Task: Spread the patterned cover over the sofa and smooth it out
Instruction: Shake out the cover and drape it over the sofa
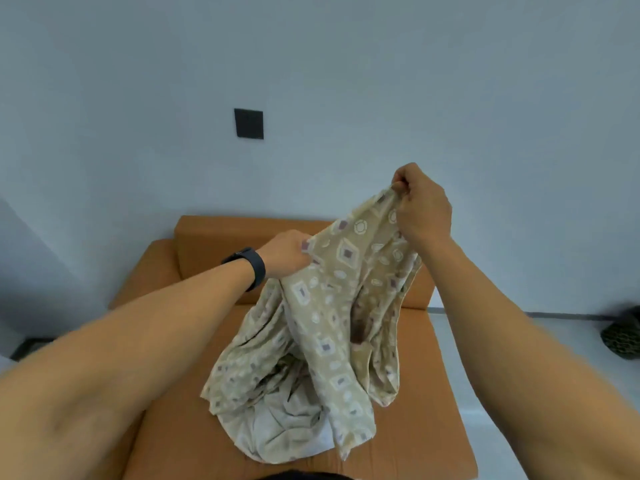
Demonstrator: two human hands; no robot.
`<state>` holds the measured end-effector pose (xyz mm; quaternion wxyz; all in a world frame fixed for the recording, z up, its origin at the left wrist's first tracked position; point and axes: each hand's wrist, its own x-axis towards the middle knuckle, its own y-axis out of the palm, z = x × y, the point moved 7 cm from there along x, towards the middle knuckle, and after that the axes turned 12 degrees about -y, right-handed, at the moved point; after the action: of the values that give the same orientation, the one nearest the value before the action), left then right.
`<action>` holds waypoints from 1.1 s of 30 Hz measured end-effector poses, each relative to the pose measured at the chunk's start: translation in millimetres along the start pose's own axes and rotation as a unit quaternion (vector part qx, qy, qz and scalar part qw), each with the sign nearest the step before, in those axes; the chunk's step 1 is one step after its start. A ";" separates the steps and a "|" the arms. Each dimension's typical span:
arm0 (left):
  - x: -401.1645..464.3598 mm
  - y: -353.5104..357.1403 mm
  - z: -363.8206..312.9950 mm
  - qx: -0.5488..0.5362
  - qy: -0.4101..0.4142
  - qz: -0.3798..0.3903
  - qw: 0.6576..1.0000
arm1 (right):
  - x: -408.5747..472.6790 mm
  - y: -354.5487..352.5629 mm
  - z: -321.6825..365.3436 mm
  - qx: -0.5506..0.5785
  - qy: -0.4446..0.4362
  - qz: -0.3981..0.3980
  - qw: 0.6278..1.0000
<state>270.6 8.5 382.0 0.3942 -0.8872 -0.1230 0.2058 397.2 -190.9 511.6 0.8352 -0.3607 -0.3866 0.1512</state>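
Note:
The patterned cover (pixel 332 327) is beige with diamond and oval shapes. It hangs bunched over the seat of the orange sofa (pixel 429 375), its lower folds piled on the cushion and showing a pale underside. My left hand (pixel 285 252), with a dark band on the wrist, grips the cloth's upper edge above the backrest. My right hand (pixel 420 206) is higher and pinches another part of that edge, holding it up in front of the wall. The fabric between the two hands is slack and creased.
The sofa stands against a pale wall (pixel 346 64) with a black square plate (pixel 248 123) on it. A dark woven object (pixel 623 337) sits on the light floor at the right. A dark strip (pixel 31 346) lies on the floor at the left.

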 end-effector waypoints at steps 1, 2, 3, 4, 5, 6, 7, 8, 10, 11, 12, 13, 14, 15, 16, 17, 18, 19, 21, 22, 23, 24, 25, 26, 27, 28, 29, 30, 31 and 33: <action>7.3 -36.2 -12.0 0.019 0.006 -0.061 0.998 | 9.1 -3.8 -6.8 -0.016 0.010 -0.005 1.000; 10.5 -74.0 -28.4 0.028 0.017 -0.124 0.992 | 18.5 -6.2 -11.9 -0.029 0.018 -0.009 0.999; 10.7 -109.6 -48.5 0.024 0.031 -0.181 0.983 | 28.1 -10.5 -13.3 -0.037 0.022 -0.017 0.999; 9.1 -138.4 -68.9 0.015 0.045 -0.228 0.973 | 36.8 -15.7 -13.7 -0.042 0.026 -0.028 0.998; 6.1 -164.6 -89.9 0.011 0.061 -0.272 0.960 | 49.2 -25.1 -10.6 -0.043 0.027 -0.048 0.998; 0.1 -184.3 -106.9 0.006 0.071 -0.314 0.947 | 60.6 -35.8 -6.7 -0.040 0.029 -0.071 0.996; -2.2 -197.2 -116.4 -0.002 0.075 -0.354 0.932 | 71.4 -47.8 -2.8 -0.035 0.028 -0.096 0.994; -6.5 -207.2 -123.4 -0.012 0.070 -0.397 0.915 | 84.2 -62.6 3.0 -0.032 0.018 -0.121 0.992; -13.0 -208.0 -125.5 -0.027 0.044 -0.442 0.895 | 104.6 -90.4 13.9 -0.038 -0.018 -0.166 0.985; -11.8 -198.8 -122.3 -0.014 0.034 -0.440 0.897 | 112.8 -104.0 19.6 -0.046 -0.038 -0.187 0.981; -6.0 -184.5 -114.7 0.015 0.020 -0.420 0.907 | 120.5 -115.5 25.2 -0.058 -0.055 -0.202 0.976; 2.4 -166.4 -101.6 0.045 0.005 -0.385 0.922 | 128.1 -123.2 28.9 -0.069 -0.066 -0.211 0.973; 9.1 -150.3 -85.8 0.074 -0.012 -0.346 0.935 | 135.5 -126.2 31.2 -0.082 -0.075 -0.208 0.972; 18.3 -137.9 -67.5 0.097 -0.028 -0.307 0.947 | 142.2 -124.5 31.5 -0.100 -0.081 -0.193 0.973; 24.9 -132.5 -53.0 0.115 -0.043 -0.272 0.954 | 145.6 -118.0 29.4 -0.127 -0.083 -0.167 0.974; 28.9 -139.2 -46.9 0.131 -0.053 -0.254 0.957 | 148.2 -110.6 23.8 -0.153 -0.078 -0.141 0.975; 31.0 -155.2 -49.5 0.155 -0.052 -0.257 0.952 | 149.8 -103.6 15.3 -0.170 -0.065 -0.118 0.976; 28.5 -178.2 -58.7 0.185 -0.042 -0.279 0.942 | 149.5 -98.2 5.6 -0.173 -0.045 -0.105 0.978; 10.8 -245.1 -99.5 0.235 -0.002 -0.368 0.900 | 152.2 -97.6 -5.7 -0.159 -0.009 -0.108 0.981; -6.4 -281.6 -129.2 0.260 0.024 -0.418 0.870 | 156.6 -100.4 -5.1 -0.155 0.003 -0.115 0.981; -24.5 -311.0 -156.1 0.277 0.043 -0.472 0.836 | 160.2 -102.2 -3.7 -0.151 0.007 -0.124 0.981; -44.2 -339.4 -183.3 0.274 0.053 -0.531 0.800 | 165.5 -107.5 1.7 -0.143 0.008 -0.138 0.980; -57.6 -358.5 -198.8 0.242 0.051 -0.578 0.778 | 169.6 -111.1 6.3 -0.134 0.009 -0.153 0.979; -66.8 -367.9 -208.1 0.197 0.046 -0.609 0.767 | 173.5 -116.7 9.7 -0.121 0.016 -0.169 0.978; -68.1 -365.0 -207.1 0.159 0.038 -0.612 0.773 | 175.2 -122.8 9.4 -0.101 0.028 -0.184 0.977; -56.8 -352.8 -198.0 0.154 0.037 -0.586 0.794 | 174.4 -127.0 5.6 -0.084 0.045 -0.194 0.976; -40.9 -331.4 -185.6 0.176 0.038 -0.538 0.823 | 171.3 -129.8 -0.2 -0.074 0.060 -0.198 0.975; -22.7 -305.0 -168.3 0.207 0.028 -0.476 0.855 | 166.8 -130.3 -6.6 -0.077 0.066 -0.194 0.976; -9.4 -283.3 -151.6 0.221 0.012 -0.419 0.880 | 163.5 -127.7 -11.7 -0.087 0.065 -0.186 0.977; 4.1 -256.4 -130.0 0.178 0.014 -0.385 0.905 | 155.8 -117.1 -15.6 -0.096 0.050 -0.163 0.981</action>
<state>319.9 94.6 651.8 0.5960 -0.6887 -0.4105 0.0437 508.0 -197.0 672.6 0.8285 -0.3783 -0.4106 -0.0433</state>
